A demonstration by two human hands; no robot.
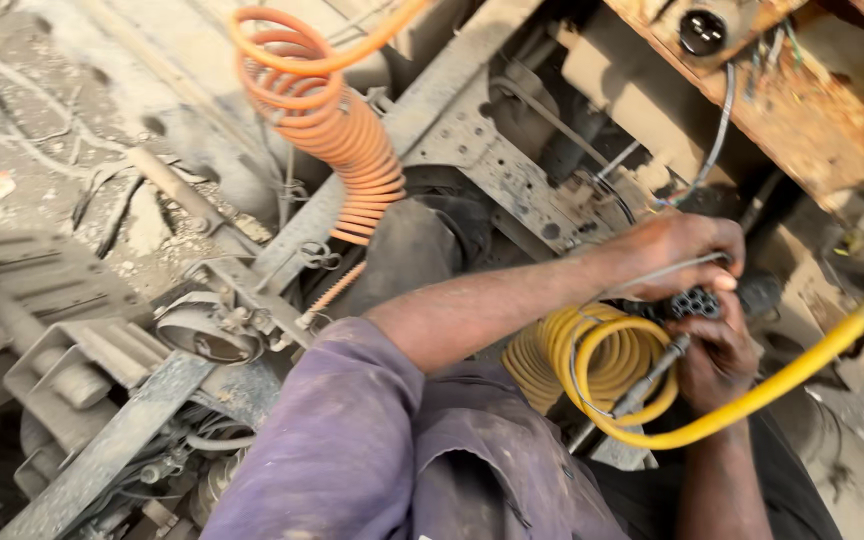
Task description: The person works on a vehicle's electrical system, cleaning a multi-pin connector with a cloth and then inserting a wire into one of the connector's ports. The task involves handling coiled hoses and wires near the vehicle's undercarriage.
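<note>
The left hand (687, 250) is clenched over the top of a black plug (694, 303) with round holes (a thin grey wire (664, 272) runs under its fingers). Just below, the right hand (717, 358) grips the plug from beneath. A yellow coiled hose (592, 362) lies just left of the right hand; an orange coil (337, 125) hangs well apart, up left.

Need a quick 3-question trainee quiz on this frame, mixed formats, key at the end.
1. True or false: the orange coiled hose is held by a hand.
2. Which coiled hose lies nearest both hands? A) orange B) yellow C) blue
3. Fill in: the left hand and right hand close around a dark multi-hole ____.

Key:
1. False; it hangs untouched.
2. B, the yellow coiled hose.
3. Connector plug.
</note>
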